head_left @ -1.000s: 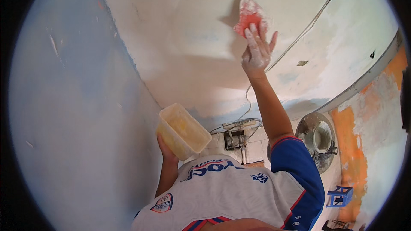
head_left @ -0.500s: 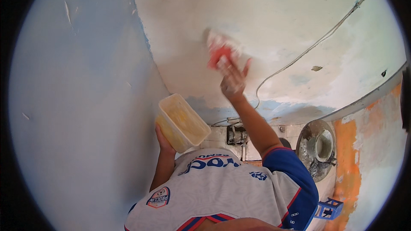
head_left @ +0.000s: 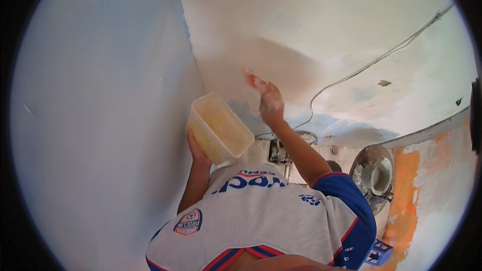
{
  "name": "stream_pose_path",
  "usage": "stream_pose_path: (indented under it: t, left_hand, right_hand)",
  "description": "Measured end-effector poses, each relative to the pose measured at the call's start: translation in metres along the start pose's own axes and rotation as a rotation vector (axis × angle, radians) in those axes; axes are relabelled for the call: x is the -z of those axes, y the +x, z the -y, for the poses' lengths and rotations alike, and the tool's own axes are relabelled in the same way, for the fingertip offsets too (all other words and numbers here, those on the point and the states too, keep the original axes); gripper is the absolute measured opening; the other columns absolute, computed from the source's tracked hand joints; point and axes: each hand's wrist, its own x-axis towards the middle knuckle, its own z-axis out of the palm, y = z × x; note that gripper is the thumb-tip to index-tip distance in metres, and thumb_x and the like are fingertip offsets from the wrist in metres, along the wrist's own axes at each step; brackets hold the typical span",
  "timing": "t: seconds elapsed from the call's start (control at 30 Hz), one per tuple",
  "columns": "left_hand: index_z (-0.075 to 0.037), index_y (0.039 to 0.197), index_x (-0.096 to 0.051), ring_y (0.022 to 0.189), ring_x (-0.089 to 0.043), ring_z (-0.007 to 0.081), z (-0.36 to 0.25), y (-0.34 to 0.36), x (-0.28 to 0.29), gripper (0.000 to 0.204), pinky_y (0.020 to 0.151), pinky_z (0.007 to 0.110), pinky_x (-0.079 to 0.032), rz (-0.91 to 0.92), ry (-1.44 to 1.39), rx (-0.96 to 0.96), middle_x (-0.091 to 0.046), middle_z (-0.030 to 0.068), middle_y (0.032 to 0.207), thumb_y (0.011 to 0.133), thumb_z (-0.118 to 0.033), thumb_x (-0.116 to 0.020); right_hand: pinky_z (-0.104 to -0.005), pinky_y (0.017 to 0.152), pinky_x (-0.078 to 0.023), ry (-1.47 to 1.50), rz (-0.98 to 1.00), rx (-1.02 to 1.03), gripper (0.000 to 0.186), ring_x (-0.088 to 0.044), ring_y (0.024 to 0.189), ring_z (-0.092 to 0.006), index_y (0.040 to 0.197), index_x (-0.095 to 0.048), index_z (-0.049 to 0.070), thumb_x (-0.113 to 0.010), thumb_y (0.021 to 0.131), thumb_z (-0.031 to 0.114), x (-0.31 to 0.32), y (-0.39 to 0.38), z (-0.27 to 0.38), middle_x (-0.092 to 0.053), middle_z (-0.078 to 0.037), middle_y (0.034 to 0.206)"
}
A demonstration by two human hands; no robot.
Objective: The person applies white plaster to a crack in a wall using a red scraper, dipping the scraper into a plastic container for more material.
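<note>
My left hand [head_left: 198, 146] grips the side of a translucent yellowish rectangular plastic tub [head_left: 205, 138], tilted with its mouth toward the wall. Pale residue coats the tub's inside; how much lies in it I cannot tell. To the right and above the tub, my right hand [head_left: 271, 104] is closed around a red putty spreader [head_left: 252, 79]. White paste smears both the spreader and my fingers. The spreader appears nearly edge-on and a little blurred, in front of the patchy whitish wall [head_left: 321, 30]; whether it touches the wall I cannot tell.
At left stands a bluish wall [head_left: 90, 120], meeting the whitish one in a corner. A loose cable [head_left: 351, 74] runs across the whitish wall. Lower right are a round paste-spattered basin [head_left: 374, 175], a blue plastic crate or stool [head_left: 380, 253] and an orange-patched wall [head_left: 404, 190].
My right hand has drawn the spreader down, closer to the tub, and turned it from flat to nearly edge-on. The tub has risen slightly. The view has shifted a little.
</note>
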Motion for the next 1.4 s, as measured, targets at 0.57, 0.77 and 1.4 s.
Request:
stream_pose_path:
  t: [0.57, 0.77, 1.4]
  left_hand:
    - [-0.010, 0.153, -0.040, 0.135, -0.052, 0.0292, 0.076, -0.004, -0.137, 0.073, 0.113, 0.046, -0.044, 0.229, 0.076, -0.128, -0.053, 0.0117, 0.148, 0.103, -0.063, -0.032]
    - [-0.010, 0.151, -0.042, 0.134, -0.053, 0.0282, 0.122, -0.027, -0.180, 0.071, 0.112, 0.045, -0.045, 0.195, 0.169, -0.155, -0.053, 0.0114, 0.146, 0.104, -0.062, -0.035]
    - [-0.011, 0.152, -0.042, 0.134, -0.054, 0.0287, 0.222, -0.089, -0.155, 0.082, 0.110, 0.045, -0.047, 0.346, 0.088, -0.346, -0.052, 0.0116, 0.148, 0.098, -0.073, -0.036]
  right_hand:
    - [-0.0322, 0.097, -0.054, 0.459, 0.027, -0.697, 0.036, -0.068, 0.110, -0.0192, 0.135, -0.052, -0.009, -0.058, 0.099, -0.004, 0.197, -0.009, 0.079, -0.070, -0.019, 0.122]
    - [-0.0259, 0.097, -0.049, 0.398, 0.231, -0.678, 0.035, -0.066, 0.109, -0.0144, 0.132, -0.058, -0.008, -0.055, 0.097, -0.008, 0.254, -0.025, 0.075, -0.070, -0.014, 0.120]
    - [-0.0285, 0.097, -0.051, 0.672, -0.034, -0.858, 0.044, -0.067, 0.110, -0.0158, 0.142, -0.049, -0.010, -0.057, 0.099, -0.002, 0.414, -0.074, 0.042, -0.070, -0.019, 0.121]
